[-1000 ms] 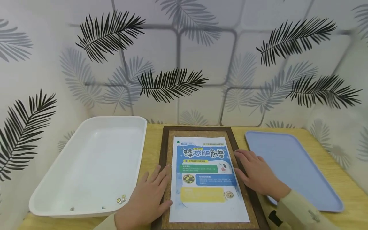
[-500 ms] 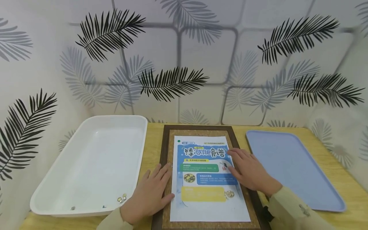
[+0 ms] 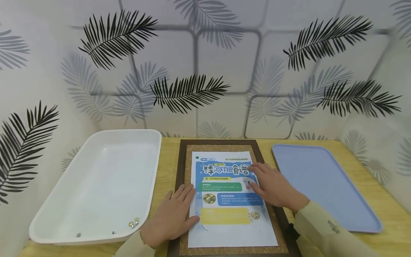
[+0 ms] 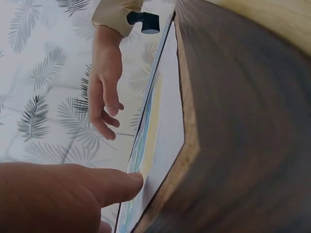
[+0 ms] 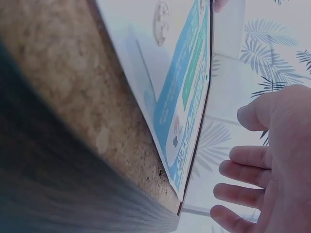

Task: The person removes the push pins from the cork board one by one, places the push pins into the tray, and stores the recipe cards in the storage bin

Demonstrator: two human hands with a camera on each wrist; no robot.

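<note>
A printed sheet of paper (image 3: pixel 231 235) in blue, green and yellow lies on a cork board (image 3: pixel 221 147) with a dark wooden frame (image 3: pixel 181 160). A small green dot (image 3: pixel 197 157) marks its top left corner; whether it is a pin I cannot tell. My left hand (image 3: pixel 173 216) rests over the frame's left side, its thumb reaching the paper's edge, as the left wrist view also shows. My right hand (image 3: pixel 276 184) hovers over the paper's upper right edge, fingers relaxed and holding nothing. In the right wrist view its fingers (image 5: pixel 243 194) appear apart from the sheet.
On the left stands a deep white tray (image 3: pixel 154 171) with several small metallic pieces (image 3: pixel 133 223) near its front edge. A flat blue tray (image 3: pixel 321 178) lies right of the board. Behind the wooden table (image 3: pixel 168 153) hangs a leaf-patterned backdrop (image 3: pixel 221 117).
My right hand has moved left from the frame's right side to over the paper's right edge. My left hand has shifted slightly right against the board. The paper stays in place.
</note>
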